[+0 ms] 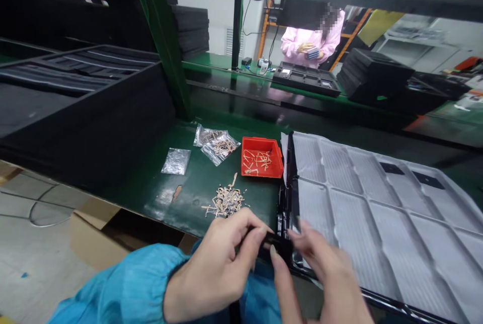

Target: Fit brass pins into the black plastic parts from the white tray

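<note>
My left hand (221, 263), in a blue sleeve, pinches the left end of a small flat black piece (279, 244) between thumb and forefinger. My right hand (324, 273), a little blurred, has its thumb and fingers closed about the right end of that piece. Just beyond the left hand lies a loose heap of small flex-cable strips (228, 200) on the green bench (151, 198). To the right is a tray (350, 203) with pale grey compartments, two of which hold flat black pieces (428, 180).
A red bin (262, 173) holds several strips, beside clear bags of parts (221, 145) and a flat clear packet (176, 161). A large black box (94, 117) stands left, by a green post (162, 37). Across the bench a person in pink (313, 45) handles parts over a black tray (305, 80).
</note>
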`<state>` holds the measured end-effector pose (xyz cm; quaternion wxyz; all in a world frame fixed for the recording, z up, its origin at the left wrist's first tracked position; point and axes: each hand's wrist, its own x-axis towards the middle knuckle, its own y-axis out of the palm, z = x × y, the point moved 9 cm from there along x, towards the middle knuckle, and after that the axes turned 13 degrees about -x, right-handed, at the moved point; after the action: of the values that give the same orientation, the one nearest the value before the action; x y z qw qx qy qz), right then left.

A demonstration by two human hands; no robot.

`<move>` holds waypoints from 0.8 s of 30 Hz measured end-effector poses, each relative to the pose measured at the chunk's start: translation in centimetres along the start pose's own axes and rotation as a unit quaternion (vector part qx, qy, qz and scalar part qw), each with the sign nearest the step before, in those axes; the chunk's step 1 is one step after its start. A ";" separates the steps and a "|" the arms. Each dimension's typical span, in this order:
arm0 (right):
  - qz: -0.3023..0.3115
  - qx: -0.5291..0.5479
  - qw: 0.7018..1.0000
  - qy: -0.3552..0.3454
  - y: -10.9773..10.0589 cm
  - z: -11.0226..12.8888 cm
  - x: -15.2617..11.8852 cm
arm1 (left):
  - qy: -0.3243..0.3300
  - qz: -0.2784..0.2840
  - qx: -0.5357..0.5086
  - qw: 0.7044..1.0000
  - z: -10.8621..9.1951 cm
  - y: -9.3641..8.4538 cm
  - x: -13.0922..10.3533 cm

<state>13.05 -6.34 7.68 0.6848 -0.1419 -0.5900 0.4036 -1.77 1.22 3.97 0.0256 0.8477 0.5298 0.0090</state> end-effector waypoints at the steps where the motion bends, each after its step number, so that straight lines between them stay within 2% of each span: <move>1: -0.010 0.003 0.999 0.049 0.0 -1.0 -0.6 | 0.008 -0.020 -0.008 1.000 0.3 -0.4 0.1; 3: -0.018 0.053 0.982 0.180 0.3 -3.1 -1.8 | 0.011 -0.049 -0.035 0.998 1.0 -1.0 0.3; 5: -0.012 0.147 0.943 0.298 1.6 -4.1 -2.8 | 0.017 -0.060 -0.049 0.997 1.4 -1.1 0.3; 7: -0.007 0.233 0.897 0.375 3.1 -4.0 -3.3 | 0.034 -0.060 -0.045 0.997 1.5 -0.6 0.1; 9: 0.002 0.279 0.878 0.389 4.4 -3.2 -2.9 | 0.057 -0.060 -0.027 0.996 1.3 -0.1 -0.4; 12: 0.000 0.316 0.875 0.367 5.2 -2.6 -2.1 | 0.073 -0.077 0.001 0.994 0.9 0.3 -1.3; 15: -0.026 0.344 0.855 0.388 5.2 -3.1 -2.8 | 0.043 -0.100 -0.013 0.994 1.1 0.1 -1.7; 16: -0.039 0.334 0.859 0.387 4.8 -3.3 -3.0 | 0.025 -0.106 -0.028 0.994 1.3 0.1 -1.8; 17: -0.054 0.309 0.876 0.366 4.0 -3.5 -3.0 | 0.006 -0.107 -0.045 0.993 1.6 0.1 -1.9; 18: -0.064 0.276 0.907 0.311 3.1 -3.3 -2.5 | -0.011 -0.105 -0.059 0.993 1.8 0.2 -2.0; 20: -0.064 0.189 0.971 0.135 1.3 -1.7 -1.2 | -0.028 -0.101 -0.060 0.993 2.0 0.3 -2.3; 22: -0.032 0.119 0.992 -0.031 0.6 0.2 -0.6 | 0.004 -0.111 -0.006 0.994 1.3 0.0 -2.8; 23: -0.017 0.103 0.991 -0.078 0.5 0.6 -0.5 | 0.042 -0.123 0.040 0.991 0.4 -0.3 -3.1; 24: -0.008 0.100 0.990 -0.095 0.3 0.6 -0.2 | 0.092 -0.129 0.091 0.983 -0.6 -0.4 -3.3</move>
<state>12.36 -6.49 7.46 0.6401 -0.0287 -0.6096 0.4667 -3.61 -1.60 4.61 -0.0997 0.7667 0.6333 0.0355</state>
